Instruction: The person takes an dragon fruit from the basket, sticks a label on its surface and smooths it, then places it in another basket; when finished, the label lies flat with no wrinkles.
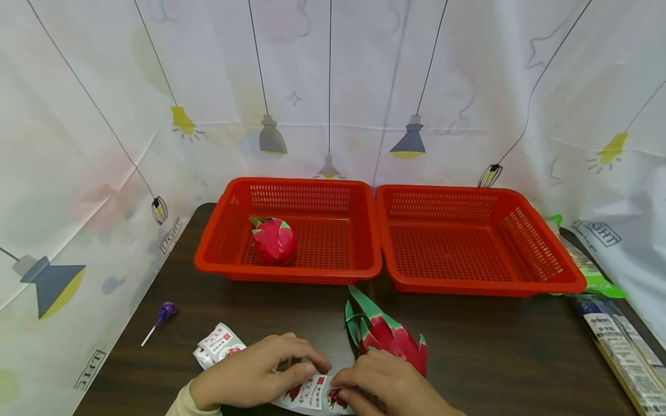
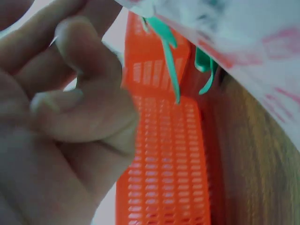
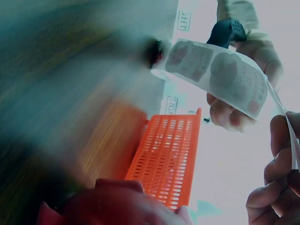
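Two hands (image 1: 260, 371) (image 1: 389, 382) at label strip (image 1: 312, 395), fruit (image 1: 399, 342) beside, table (image 1: 499, 352) spreading to right edge

Here at the bottom of the head view, a pale cream sleeve (image 1: 191, 403) pokes into sight, covering the forearm behind the left hand (image 1: 265, 370). And over in the right wrist view, upper right, there's a black wristband (image 3: 227, 33) with a chunky, dotted piece!

The label strip (image 1: 312, 393) is before the left basket (image 1: 312, 273), which holds a dragon fruit (image 1: 274, 242).
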Demonstrator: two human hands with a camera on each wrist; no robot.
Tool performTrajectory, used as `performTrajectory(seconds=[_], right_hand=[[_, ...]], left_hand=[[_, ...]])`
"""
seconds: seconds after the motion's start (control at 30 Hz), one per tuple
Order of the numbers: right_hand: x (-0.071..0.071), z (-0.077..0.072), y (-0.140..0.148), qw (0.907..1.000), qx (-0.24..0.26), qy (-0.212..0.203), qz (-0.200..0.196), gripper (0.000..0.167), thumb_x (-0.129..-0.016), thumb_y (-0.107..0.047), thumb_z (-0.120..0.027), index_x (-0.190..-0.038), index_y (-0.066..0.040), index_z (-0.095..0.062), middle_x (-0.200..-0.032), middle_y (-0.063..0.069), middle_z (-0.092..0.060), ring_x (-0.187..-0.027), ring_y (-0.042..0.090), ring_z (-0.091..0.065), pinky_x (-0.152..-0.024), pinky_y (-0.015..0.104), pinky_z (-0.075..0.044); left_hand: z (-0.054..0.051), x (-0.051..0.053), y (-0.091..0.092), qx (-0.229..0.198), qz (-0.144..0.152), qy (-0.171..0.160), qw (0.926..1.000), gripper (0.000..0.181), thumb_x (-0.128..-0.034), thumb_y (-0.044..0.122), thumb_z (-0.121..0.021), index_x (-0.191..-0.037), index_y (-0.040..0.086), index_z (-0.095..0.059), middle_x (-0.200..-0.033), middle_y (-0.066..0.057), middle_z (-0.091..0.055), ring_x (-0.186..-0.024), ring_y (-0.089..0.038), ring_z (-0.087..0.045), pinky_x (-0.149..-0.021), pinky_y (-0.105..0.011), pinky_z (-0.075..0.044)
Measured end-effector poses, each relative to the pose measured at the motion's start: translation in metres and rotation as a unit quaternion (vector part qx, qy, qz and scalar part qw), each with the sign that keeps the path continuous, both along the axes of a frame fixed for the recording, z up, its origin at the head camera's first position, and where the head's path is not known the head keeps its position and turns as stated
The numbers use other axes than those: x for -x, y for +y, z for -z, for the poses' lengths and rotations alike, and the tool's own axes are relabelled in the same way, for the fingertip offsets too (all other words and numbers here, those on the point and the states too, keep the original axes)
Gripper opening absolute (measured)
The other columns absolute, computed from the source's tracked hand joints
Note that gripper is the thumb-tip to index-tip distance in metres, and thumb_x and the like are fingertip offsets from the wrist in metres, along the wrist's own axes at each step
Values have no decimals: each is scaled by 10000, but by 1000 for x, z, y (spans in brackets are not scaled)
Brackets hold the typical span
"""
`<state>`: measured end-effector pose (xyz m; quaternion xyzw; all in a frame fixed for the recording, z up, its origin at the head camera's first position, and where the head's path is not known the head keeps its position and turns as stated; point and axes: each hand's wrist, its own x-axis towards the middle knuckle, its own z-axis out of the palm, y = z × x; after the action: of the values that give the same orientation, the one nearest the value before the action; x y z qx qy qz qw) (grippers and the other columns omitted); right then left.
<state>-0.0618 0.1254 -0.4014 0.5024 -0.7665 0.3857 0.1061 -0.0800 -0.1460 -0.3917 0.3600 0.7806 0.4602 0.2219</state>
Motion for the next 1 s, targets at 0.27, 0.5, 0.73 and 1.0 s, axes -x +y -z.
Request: performTrajectory(seconds=[0.27,0.5,0.73,1.0], right_hand=[[-4,8,-4,9997,199,14,-122,181,-991,-125,-662,-1159,-191,-677,-986,-117,-696,-826,-18,-584,-826,47,-432],[-6,11,-5,9995,283,85,57,203,-955,-147,-721,-1132,-243,-701,-1047,-119,-650,-923,-11,-557,-839,53,-430],[-15,14,-2,9990,34,-193,393,203,-964,-175,-711,-1112,-312,-692,-1195,-56,-611,-1048,57,-510,-833,162,-483],[-18,19,-2,9981,400,-170,439,231,-937,-117,-731,-1082,-296,-707,-1035,-122,-627,-1001,27,-499,-830,156,-460]], left_hand=[[9,8,4,-135,402,-542,9976,172,-1053,277,-564,-1016,141,-664,-771,101,-523,-696,84,-471,-631,-119,-431],[10,10,6,-17,245,-692,9973,173,-1035,274,-594,-976,128,-666,-745,129,-503,-670,73,-462,-596,-128,-399],[18,11,3,279,60,-834,9961,135,-1021,226,-617,-944,131,-675,-730,160,-479,-654,65,-450,-597,-130,-382],[38,10,2,1709,-663,55,9830,176,-970,220,-676,-798,246,-648,-636,172,-481,-574,36,-439,-535,-191,-361]])
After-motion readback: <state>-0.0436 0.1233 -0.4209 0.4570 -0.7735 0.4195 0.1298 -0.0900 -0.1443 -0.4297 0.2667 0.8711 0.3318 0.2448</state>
